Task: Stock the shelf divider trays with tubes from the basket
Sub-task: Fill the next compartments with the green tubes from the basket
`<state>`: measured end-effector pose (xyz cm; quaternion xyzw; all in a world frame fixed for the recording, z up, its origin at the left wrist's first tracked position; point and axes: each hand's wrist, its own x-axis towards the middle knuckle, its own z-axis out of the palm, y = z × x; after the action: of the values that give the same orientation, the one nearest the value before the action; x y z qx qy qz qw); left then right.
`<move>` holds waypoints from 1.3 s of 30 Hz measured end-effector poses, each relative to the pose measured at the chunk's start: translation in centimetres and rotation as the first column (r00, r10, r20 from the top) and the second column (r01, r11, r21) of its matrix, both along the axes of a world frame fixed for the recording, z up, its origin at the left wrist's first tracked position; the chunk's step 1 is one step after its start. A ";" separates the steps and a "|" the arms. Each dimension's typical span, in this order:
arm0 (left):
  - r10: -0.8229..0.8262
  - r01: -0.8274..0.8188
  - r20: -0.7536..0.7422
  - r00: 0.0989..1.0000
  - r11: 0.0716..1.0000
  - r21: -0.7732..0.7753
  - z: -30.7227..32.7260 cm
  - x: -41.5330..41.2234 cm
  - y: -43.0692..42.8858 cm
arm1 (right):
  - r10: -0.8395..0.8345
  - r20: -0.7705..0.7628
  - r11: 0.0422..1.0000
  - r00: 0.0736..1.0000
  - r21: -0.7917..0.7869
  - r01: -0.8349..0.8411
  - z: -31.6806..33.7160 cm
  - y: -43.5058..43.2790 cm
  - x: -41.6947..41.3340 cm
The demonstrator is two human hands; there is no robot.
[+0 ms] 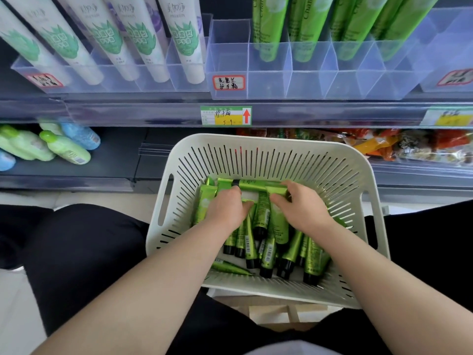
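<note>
A white slotted basket [256, 139] sits on my lap and holds several green tubes with black caps [266, 252]. Both hands reach into it. My left hand [226, 207] curls its fingers down around a green tube near the far side of the pile. My right hand [299, 206] grips another green tube [277, 190] that lies crosswise. On the shelf above stands the clear divider tray [268, 80]. Tall green tubes [307, 26] stand in most of its slots, and its leftmost slot [229, 34] holds nothing.
Another clear tray on the left holds white tubes [184, 39]. A price label [226, 115] marks the shelf edge. Green and blue bottles [64, 149] lie on the lower shelf at left, and snack packets [384, 147] at right. My legs in black flank the basket.
</note>
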<state>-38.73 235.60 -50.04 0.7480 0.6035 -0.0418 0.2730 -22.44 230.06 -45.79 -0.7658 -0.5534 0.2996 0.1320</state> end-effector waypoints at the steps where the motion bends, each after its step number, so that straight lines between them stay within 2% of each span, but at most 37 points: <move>1: 0.015 -0.016 -0.036 0.999 0.999 -0.038 -0.1 0.5 0.0 | 0.013 0.001 1.000 1.000 0.023 -0.013 0.3 -0.2 0.1; 5: 0.056 -0.071 -0.114 0.992 0.988 -0.135 -1.3 1.1 -0.5 | 0.044 -0.071 0.996 0.996 0.077 -0.039 1.1 -0.6 0.6; 9: 0.177 -0.178 -0.017 0.984 0.970 -0.167 -0.6 0.0 -0.1 | 0.054 -0.114 0.994 0.992 0.103 -0.042 1.9 -0.4 0.8; 13: 0.167 -0.161 0.203 0.965 0.986 -0.045 2.2 -1.3 0.5 | 0.072 -0.079 0.981 0.994 0.187 -0.056 3.8 0.2 0.5; 19: -0.017 -0.094 0.395 0.919 0.961 0.260 9.5 -2.4 1.6 | 0.085 0.090 0.918 0.992 0.380 -0.113 8.9 1.5 0.7; 23: -0.078 -0.173 0.527 0.847 0.895 0.411 15.6 -2.3 3.9 | 0.095 0.163 0.844 0.982 0.511 -0.166 13.9 3.1 0.6; 28: -0.076 -0.301 0.637 0.767 0.834 0.462 22.4 -1.5 7.1 | 0.090 0.251 0.749 0.964 0.620 -0.232 19.7 5.1 0.5; 35: -0.149 -0.381 0.638 0.756 0.693 0.612 30.1 0.4 11.2 | -0.017 0.265 0.602 0.964 0.773 -0.202 25.2 8.1 1.2; 39: -0.131 -0.384 0.582 0.803 0.632 0.673 31.2 2.0 13.7 | -0.027 0.264 0.592 0.964 0.781 -0.197 25.4 9.6 1.7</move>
<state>-36.73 249.28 -18.87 0.7191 0.5031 0.4680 0.1031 -20.78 239.63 -20.35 -0.6281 -0.6768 -0.0731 0.3769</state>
